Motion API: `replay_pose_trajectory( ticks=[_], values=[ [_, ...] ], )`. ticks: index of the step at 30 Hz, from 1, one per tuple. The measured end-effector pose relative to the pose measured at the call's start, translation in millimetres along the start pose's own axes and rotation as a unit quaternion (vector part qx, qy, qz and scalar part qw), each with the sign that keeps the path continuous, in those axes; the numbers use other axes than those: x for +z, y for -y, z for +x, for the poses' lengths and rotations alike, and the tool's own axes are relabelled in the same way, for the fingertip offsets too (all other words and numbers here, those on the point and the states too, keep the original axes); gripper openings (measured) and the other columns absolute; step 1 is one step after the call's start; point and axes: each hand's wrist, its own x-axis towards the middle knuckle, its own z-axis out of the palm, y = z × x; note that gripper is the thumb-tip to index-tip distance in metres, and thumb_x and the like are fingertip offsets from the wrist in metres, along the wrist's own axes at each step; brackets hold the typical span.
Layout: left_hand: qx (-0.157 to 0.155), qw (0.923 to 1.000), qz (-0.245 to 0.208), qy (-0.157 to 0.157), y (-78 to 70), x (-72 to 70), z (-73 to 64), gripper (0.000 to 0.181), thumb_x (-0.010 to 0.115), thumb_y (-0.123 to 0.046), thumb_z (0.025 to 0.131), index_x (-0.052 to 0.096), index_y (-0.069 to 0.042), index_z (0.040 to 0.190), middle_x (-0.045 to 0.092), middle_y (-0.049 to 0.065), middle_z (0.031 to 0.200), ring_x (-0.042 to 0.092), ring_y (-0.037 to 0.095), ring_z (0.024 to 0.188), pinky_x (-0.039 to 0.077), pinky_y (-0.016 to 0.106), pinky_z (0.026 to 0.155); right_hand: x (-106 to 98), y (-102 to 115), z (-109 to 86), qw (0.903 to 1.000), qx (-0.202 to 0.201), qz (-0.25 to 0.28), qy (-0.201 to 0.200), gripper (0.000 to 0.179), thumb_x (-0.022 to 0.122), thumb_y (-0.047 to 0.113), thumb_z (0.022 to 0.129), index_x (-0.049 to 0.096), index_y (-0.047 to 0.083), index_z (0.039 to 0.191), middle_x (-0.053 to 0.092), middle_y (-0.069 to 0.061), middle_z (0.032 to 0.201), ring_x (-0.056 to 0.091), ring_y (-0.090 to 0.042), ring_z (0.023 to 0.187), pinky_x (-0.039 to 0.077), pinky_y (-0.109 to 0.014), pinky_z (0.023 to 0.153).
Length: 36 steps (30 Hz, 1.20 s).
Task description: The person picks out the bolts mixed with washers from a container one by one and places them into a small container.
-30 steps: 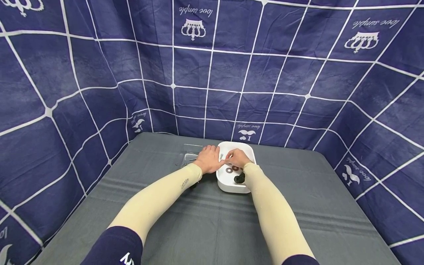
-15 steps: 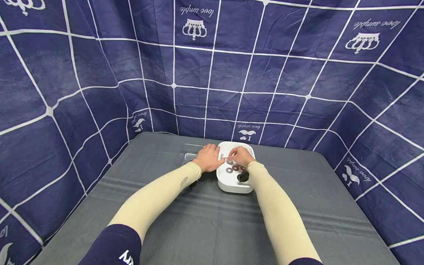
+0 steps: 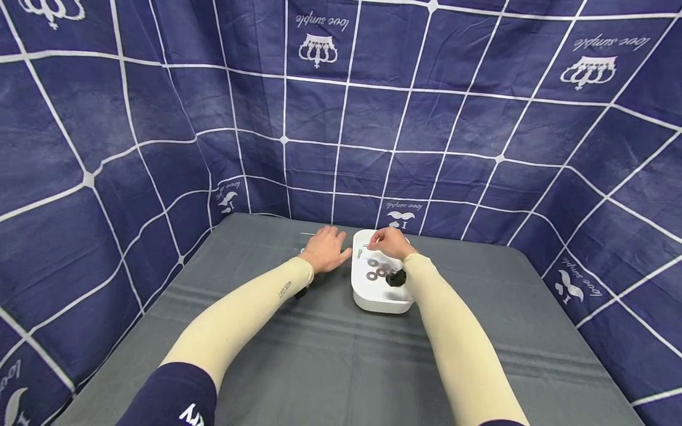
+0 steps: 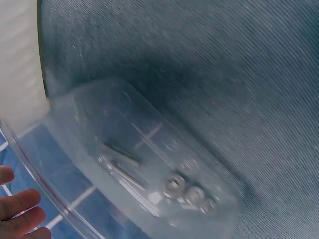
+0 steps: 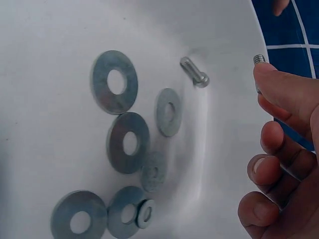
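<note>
My right hand (image 3: 390,242) is over the white tray (image 3: 379,305); in the right wrist view its thumb and forefinger pinch a small threaded bolt (image 5: 259,59), whose far end is covered by the fingers. Below it in the tray lie another bolt (image 5: 194,72) with a round head and several flat steel washers (image 5: 114,99) of different sizes. My left hand (image 3: 324,251) is empty, fingers relaxed and spread, to the left of the tray. A clear plastic box (image 4: 124,94) lies by that hand, holding metal pins or bolts (image 4: 122,164) and small ring-shaped pieces (image 4: 174,185).
The tray and the clear box stand side by side toward the back of a grey cloth-covered table (image 3: 341,367). A blue curtain (image 3: 373,118) with white grid lines rises behind the table and along both sides.
My left hand has drawn away from the tray and the right hand's fingertips, moving left. The right hand has shifted slightly toward the back of the tray, still pinching the bolt.
</note>
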Motion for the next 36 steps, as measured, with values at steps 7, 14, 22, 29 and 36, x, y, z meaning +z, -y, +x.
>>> replay_pose_trajectory(
  ticks=[7,14,22,29,36],
  values=[
    [-0.013,0.9998,0.013,0.008,14.3,-4.8,-5.2,0.063,0.042,-0.048,0.103,0.048,-0.005,0.148,0.051,0.019,0.142,0.045,0.035,0.136,0.033,0.046,0.118,-8,8,4.3,0.9993,-0.033,0.015,-0.003,0.015,0.078,0.021,0.086,0.072,0.007,0.085,0.054,0.005,0.065,0.047,-0.013,0.066,0.039,-0.026,0.061],
    [-0.025,0.9996,0.003,0.009,29.6,-3.8,-9.0,0.064,0.040,-0.049,0.104,0.047,-0.005,0.149,0.050,0.020,0.142,0.044,0.036,0.137,0.034,0.047,0.117,-15,18,6.4,0.9986,-0.051,0.010,-0.014,0.015,0.078,0.021,0.087,0.072,0.007,0.083,0.054,0.004,0.068,0.050,-0.015,0.070,0.041,-0.028,0.063],
    [-0.033,0.9994,0.002,-0.001,48.8,-7.4,-16.5,0.063,0.039,-0.047,0.103,0.047,-0.003,0.148,0.050,0.021,0.141,0.044,0.036,0.135,0.033,0.047,0.117,-18,33,13.8,0.9975,-0.067,0.020,-0.008,0.014,0.077,0.018,0.088,0.071,0.006,0.083,0.059,0.003,0.069,0.053,-0.015,0.072,0.042,-0.029,0.066],
    [-0.046,0.9989,-0.005,0.006,57.9,-7.0,-27.1,0.062,0.040,-0.045,0.103,0.047,-0.003,0.148,0.050,0.022,0.141,0.043,0.037,0.136,0.032,0.048,0.118,-13,44,17.6,0.9976,-0.069,0.007,0.000,0.014,0.077,0.020,0.087,0.071,0.008,0.084,0.059,0.004,0.068,0.052,-0.014,0.070,0.041,-0.028,0.065],
    [-0.051,0.9987,0.000,-0.003,67.9,-4.9,-33.4,0.062,0.041,-0.045,0.102,0.048,-0.002,0.146,0.051,0.022,0.139,0.045,0.038,0.134,0.033,0.047,0.117,-9,55,21.5,0.9965,-0.084,0.005,-0.004,0.014,0.077,0.019,0.088,0.072,0.007,0.083,0.057,0.007,0.065,0.051,-0.014,0.068,0.040,-0.028,0.065]
  ],
)
